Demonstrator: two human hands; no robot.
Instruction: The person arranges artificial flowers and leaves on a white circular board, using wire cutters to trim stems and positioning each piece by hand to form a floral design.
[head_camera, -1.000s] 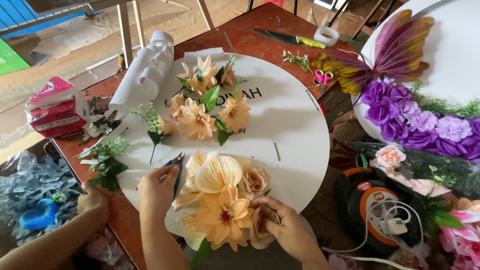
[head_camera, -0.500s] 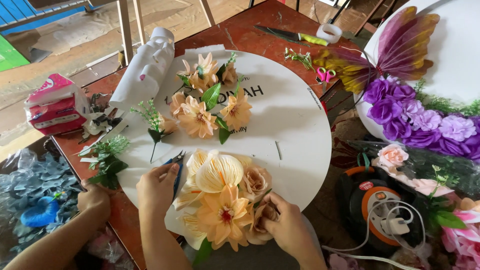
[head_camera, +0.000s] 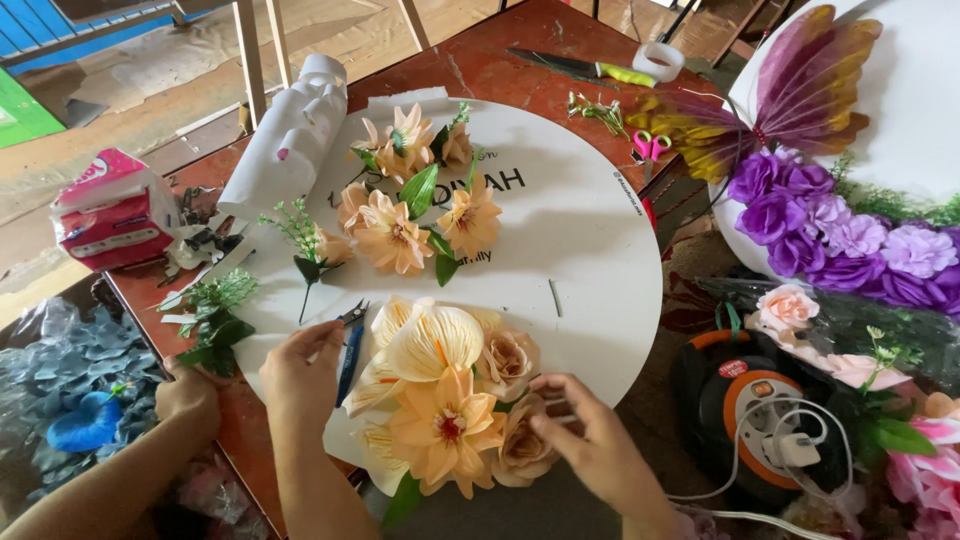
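roughly midway, judging by layout: upper cluster of peach fabric flowers with green leaves (head_camera: 412, 205) already set on round white foam board (head_camera: 590, 250); lower bouquet of cream and orange fabric lilies and tan roses (head_camera: 445, 400) at board's near edge, apparently unfinished. left hand (head_camera: 300, 370) curled around blue-handled wire cutters (head_camera: 350, 345), just beside bouquet's left petals. right hand (head_camera: 590, 440) with fingertips (head_camera: 545, 405) pinched at tan rose, touching bouquet's right side.

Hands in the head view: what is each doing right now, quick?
Left hand: closed around blue-handled pliers, beside the peach flower cluster.
Right hand: fingers curled against a beige rose at the cluster's edge; a grip cannot be told.
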